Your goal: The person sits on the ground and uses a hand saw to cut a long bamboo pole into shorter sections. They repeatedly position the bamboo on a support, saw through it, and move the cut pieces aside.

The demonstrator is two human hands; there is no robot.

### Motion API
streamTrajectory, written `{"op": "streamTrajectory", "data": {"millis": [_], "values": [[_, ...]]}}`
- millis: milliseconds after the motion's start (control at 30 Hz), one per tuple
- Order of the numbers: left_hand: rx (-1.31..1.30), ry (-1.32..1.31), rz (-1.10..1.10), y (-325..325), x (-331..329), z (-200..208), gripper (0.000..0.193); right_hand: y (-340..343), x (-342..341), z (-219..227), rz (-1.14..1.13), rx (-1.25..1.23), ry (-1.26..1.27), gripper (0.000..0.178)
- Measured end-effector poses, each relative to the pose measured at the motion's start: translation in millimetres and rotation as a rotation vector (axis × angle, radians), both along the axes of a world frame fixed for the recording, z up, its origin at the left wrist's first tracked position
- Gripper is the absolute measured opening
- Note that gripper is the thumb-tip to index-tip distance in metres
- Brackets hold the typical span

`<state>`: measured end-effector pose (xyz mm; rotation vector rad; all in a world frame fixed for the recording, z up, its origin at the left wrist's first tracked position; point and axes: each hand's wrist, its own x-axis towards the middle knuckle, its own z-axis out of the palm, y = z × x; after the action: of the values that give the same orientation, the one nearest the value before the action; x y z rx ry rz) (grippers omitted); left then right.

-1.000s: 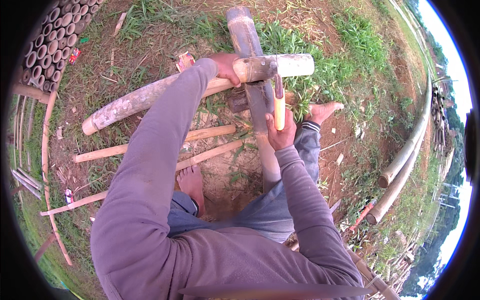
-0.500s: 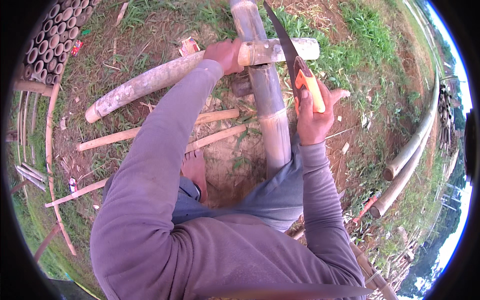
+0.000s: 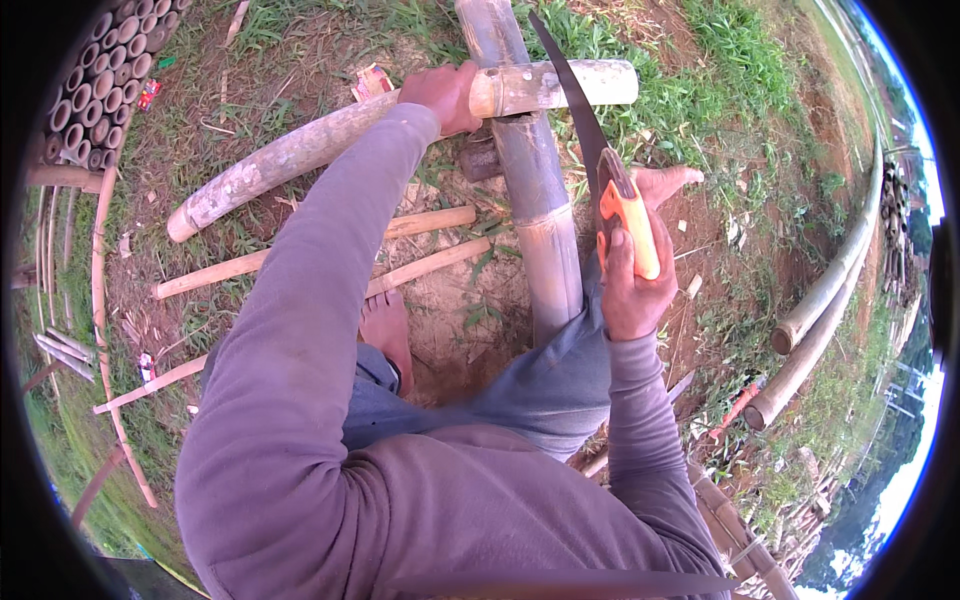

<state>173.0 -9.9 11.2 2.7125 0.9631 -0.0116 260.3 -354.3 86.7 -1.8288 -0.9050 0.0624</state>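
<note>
My left hand (image 3: pixel 440 98) is closed around a pale bamboo pole (image 3: pixel 285 158), pressing it down near where it crosses a thick bamboo beam (image 3: pixel 540 215). The pole slants from the left up to its cut end on the right. In my right hand (image 3: pixel 638 290) is a curved handsaw (image 3: pixel 630 225) with an orange grip and a dark blade. The blade lies across the pole's right part, its tip pointing away from me. Whether its teeth sit in a cut cannot be made out. Under the pole, the beam has a dark notch.
Bamboo strips (image 3: pixel 430 268) lie left of the beam, near my bare left foot (image 3: pixel 388 335); my other foot (image 3: pixel 668 185) is beyond the saw grip. Cut bamboo tubes (image 3: pixel 105 85) are stacked at far left. Long poles (image 3: pixel 820 300) lie on the right.
My right hand has drawn the saw back toward me, and its grip now sits lower in the view. My left hand still holds the pole, which has barely shifted.
</note>
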Motion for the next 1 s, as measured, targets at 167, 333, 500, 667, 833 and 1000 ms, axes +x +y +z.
{"op": "streamTrajectory", "data": {"millis": [167,333,500,667,833,1000], "values": [[-0.001,-0.042,-0.031,-6,4,-8,0.071,-8,-2,-10,0.023,0.089,0.035,0.044],[-0.012,0.005,0.017,0,7,9,0.072,106,40,-8,0.003,0.008,0.013,0.043],[-0.006,-0.014,0.002,-6,-7,-14,0.072,-37,-11,1,-0.017,-0.019,0.079,0.048],[0.041,-0.046,-0.027,2,10,-16,0.07,11,17,-33,0.016,0.146,-0.035,0.041],[-0.031,0.065,0.03,-5,1,6,0.073,79,35,-3,0.027,-0.005,0.031,0.042],[-0.036,0.04,-0.002,-1,0,2,0.072,-36,-14,3,-0.005,0.04,0.056,0.043]]}}
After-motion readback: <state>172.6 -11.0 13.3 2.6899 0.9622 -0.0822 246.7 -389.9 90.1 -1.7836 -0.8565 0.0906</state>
